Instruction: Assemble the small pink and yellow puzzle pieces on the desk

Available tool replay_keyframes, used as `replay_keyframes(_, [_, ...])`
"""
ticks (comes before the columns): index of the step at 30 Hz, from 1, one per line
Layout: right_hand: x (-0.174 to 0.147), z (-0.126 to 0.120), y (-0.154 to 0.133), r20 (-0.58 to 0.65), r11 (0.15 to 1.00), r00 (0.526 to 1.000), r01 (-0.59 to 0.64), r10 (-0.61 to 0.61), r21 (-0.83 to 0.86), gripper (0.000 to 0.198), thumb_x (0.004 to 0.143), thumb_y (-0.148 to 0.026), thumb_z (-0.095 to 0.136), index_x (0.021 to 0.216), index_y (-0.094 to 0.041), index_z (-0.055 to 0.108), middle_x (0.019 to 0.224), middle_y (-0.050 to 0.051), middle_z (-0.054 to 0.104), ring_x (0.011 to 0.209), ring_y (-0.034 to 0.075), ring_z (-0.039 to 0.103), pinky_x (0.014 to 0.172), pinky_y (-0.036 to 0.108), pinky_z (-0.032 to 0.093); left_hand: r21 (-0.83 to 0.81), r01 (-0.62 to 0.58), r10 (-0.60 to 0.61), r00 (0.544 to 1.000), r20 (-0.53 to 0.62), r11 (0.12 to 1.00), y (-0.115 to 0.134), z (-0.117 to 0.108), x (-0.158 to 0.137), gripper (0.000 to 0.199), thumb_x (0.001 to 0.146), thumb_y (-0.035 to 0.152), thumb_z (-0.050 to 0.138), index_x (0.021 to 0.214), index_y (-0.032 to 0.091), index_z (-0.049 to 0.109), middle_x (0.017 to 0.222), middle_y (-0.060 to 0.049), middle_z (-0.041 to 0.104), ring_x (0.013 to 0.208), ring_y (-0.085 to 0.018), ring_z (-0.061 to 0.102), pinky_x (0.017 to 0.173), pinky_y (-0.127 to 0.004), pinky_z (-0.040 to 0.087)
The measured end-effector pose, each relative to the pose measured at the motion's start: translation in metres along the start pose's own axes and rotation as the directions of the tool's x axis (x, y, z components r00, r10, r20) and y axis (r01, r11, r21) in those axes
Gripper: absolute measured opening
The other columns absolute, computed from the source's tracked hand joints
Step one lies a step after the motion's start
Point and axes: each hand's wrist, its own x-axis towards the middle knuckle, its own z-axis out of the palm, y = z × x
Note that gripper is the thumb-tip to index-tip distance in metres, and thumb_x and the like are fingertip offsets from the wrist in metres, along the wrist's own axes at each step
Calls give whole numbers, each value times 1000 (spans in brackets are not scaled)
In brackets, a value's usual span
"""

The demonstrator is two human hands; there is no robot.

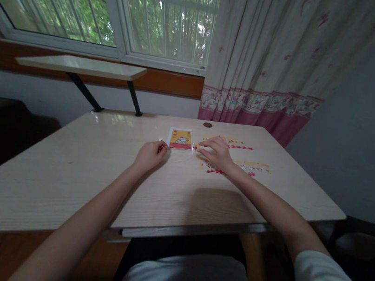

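A small picture puzzle (181, 140), orange above and red below with a white animal figure and a pale border, lies flat on the desk. My left hand (152, 155) is closed at its lower left corner, fingertips pressed together; what they hold, if anything, is hidden. To the right of the picture, my right hand (218, 152) has thumb and forefinger around a small red and yellow puzzle piece (195, 147). Loose yellow, white and red puzzle pieces (252, 167) lie in rows beyond and beneath that hand, which covers some of them.
The pale wooden desk (95, 169) has a round cable hole (207, 125) near its back edge. A raised shelf (82, 66) on black legs stands at the back left. Behind are a barred window (167, 15) and a patterned curtain (267, 54).
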Motion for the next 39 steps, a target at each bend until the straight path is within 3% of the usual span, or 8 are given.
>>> replay_keyframes(6, [-1,10,0,119,998,991,-50,54,-37,22,84,-39,64,97,-22,71,95,7,65,94,20,56,84,34,35,13,0,0,1000,9,1000,2,0,0,30,83,36,45,83,18,70,66,-7,66,57,-19,54,55,-28,33])
replay_keyframes(12, [-2,27,-7,301,988,941,-134,153,-83,20,82,-37,66,93,-21,72,98,7,65,95,21,56,85,36,36,7,-7,7,1000,13,1000,3,0,-1,29,84,35,45,82,19,70,68,-8,67,59,-20,55,57,-28,33])
replay_keyframes(18, [-1,29,-15,371,982,912,-132,173,-135,19,84,-36,64,93,-22,73,100,7,65,97,23,56,85,38,36,12,-8,8,999,32,1000,6,0,-1,29,83,35,46,80,18,70,63,-7,65,55,-19,51,56,-29,31])
replay_keyframes(33, [2,28,-16,435,973,876,-139,208,-184,23,84,-36,60,98,-22,72,108,7,65,104,23,56,92,38,36,75,16,-23,995,99,997,8,-3,-2,33,86,34,42,91,16,69,75,-8,69,63,-18,57,58,-27,34])
replay_keyframes(36, [8,19,-4,394,968,893,-147,218,-204,22,83,-34,59,94,-21,72,104,8,67,101,22,57,90,36,38,78,18,-25,995,93,997,8,-3,-3,35,86,36,41,91,16,69,75,-8,69,62,-19,57,58,-27,34])
replay_keyframes(39, [20,1,25,302,927,891,-263,340,-269,21,83,-30,56,91,-20,72,95,8,70,92,21,60,83,32,40,82,25,-32,995,91,996,7,-2,-2,35,86,37,40,90,17,69,75,-8,69,63,-19,57,57,-27,34])
